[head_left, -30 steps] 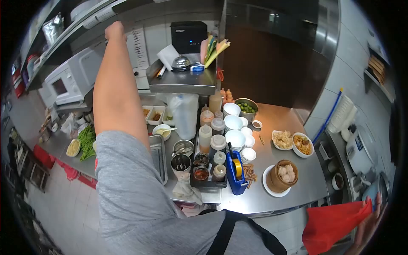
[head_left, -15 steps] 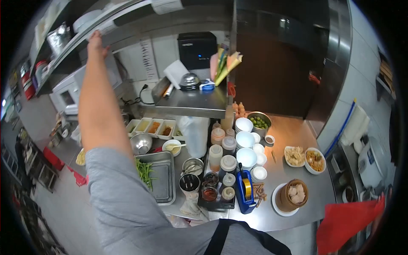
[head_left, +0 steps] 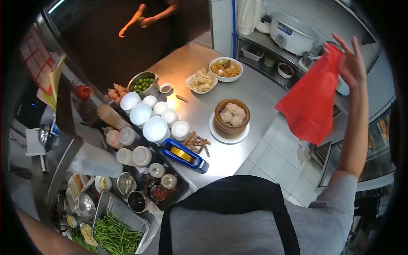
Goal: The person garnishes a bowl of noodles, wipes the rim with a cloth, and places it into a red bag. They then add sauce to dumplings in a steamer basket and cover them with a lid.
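Observation:
My right hand [head_left: 352, 63] is raised at the upper right, holding the top of a red plastic bag [head_left: 310, 102] while some of its fingers stretch upward. The bag hangs down over the floor, beside the steel counter [head_left: 259, 91]. My left forearm [head_left: 46, 233] shows at the lower left edge, but my left hand is out of view. Nearest the bag on the counter are a bamboo steamer [head_left: 227, 131] of dumplings on a white plate [head_left: 244, 137], a bowl of noodles [head_left: 225, 69] and a dish of pale food [head_left: 201, 81].
White bowls [head_left: 155, 129], a blue tape dispenser [head_left: 185, 156] and sauce bottles [head_left: 141, 156] line the counter's left part. Green beans [head_left: 114, 233] lie in a metal tray at lower left. A rice cooker [head_left: 291, 34] stands at upper right. Another person's hands [head_left: 146, 21] show at the top.
The view has swung right. My left hand, earlier raised at the shelf, has left view. My right hand and the red bag now appear higher and in fuller view.

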{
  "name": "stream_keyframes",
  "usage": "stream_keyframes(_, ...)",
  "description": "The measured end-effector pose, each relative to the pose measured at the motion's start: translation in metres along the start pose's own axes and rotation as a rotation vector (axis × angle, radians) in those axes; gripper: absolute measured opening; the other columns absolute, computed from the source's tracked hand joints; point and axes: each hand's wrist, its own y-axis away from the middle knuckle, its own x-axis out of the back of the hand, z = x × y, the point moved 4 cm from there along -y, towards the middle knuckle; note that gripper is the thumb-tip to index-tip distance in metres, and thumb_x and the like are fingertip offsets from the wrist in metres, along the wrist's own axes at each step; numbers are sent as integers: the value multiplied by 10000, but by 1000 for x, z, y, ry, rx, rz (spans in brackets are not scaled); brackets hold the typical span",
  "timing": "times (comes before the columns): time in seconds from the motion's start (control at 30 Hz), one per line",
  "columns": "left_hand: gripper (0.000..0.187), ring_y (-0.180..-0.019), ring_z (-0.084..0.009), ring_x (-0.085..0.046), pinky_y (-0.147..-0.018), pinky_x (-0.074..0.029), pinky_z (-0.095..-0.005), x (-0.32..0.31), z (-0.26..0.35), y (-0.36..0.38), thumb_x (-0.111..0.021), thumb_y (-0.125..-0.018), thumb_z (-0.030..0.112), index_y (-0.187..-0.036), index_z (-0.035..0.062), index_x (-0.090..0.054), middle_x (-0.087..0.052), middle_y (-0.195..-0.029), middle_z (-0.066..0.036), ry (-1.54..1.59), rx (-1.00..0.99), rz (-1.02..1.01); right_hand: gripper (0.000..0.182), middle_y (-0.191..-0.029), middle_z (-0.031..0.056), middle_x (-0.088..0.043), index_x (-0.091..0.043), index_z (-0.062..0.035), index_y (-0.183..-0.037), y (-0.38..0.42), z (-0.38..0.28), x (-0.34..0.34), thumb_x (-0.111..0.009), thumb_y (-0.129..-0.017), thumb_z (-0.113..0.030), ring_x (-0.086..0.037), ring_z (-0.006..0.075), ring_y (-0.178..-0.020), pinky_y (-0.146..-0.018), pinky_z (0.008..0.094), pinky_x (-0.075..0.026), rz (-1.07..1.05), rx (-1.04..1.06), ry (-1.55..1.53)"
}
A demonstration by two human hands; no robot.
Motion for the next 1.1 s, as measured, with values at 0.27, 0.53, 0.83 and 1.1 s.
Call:
stream_keyframes(0.27, 420, -1004, -209, -515, -866, -403, -307, -1, 62, 127, -569, -782, 43, -1193, -27, -518, -513, -1204, -164, -3, 51, -217, 679, -1112, 259, -519, -447, -45, -1210, -70, 92, 30, -471, -824, -603, -581, 300, -923, -845, 420, -458, 141, -165, -71)
stream_keyframes(0.53, 470, -1114, -201, -498, -933, -404, -304, 17, 128, 301, -548, -802, 99, -1257, 11, -468, -474, -1276, -151, -302, 149, -396, 630, -1177, 194, -519, -448, -46, -1211, -140, 210, 82, -497, -840, -553, -548, 286, -1032, -897, 393, -425, -20, -367, 133)
stream_keyframes(0.83, 352, -885, -102, -536, -710, -457, -216, -31, 129, 581, -589, -750, -92, -1084, 17, -566, -569, -1045, -65, 51, 858, -150, 213, -969, 60, -610, -620, -36, -999, 9, 269, -148, -547, -860, -182, -578, 161, -854, -791, 287, -453, -712, -27, 534)
stream_keyframes(1.1, 565, -950, -175, -590, -837, -480, -300, -80, 118, 683, -595, -740, -112, -1232, -20, -333, -607, -1010, -139, 591, 1224, -156, 255, -762, 33, -583, -598, -65, -821, 102, 438, -254, -638, -814, -317, -523, 122, -640, -493, 253, -449, -819, -874, 578)
